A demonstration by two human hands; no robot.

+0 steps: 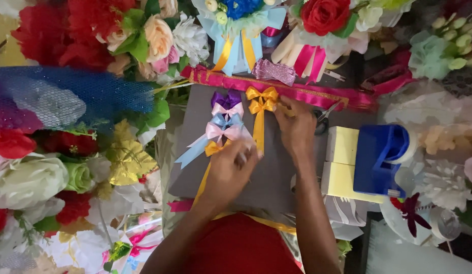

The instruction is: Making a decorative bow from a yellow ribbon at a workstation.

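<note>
The yellow ribbon bow [261, 101] lies on the grey board [276, 177], near its top edge, with its long tail running down toward me. My right hand [297, 129] pinches the bow's right loop, fingers closed on it, and my left hand [228, 172] presses flat on the lower end of the tail, not gripping. I judge the step is fixing this bow beside the row of small bows [223, 119]; the next move needs steady pressure. To the right, the blue tape dispenser [380, 160] sits on yellow blocks [342, 147]; whether it has tape in it I cannot tell.
</note>
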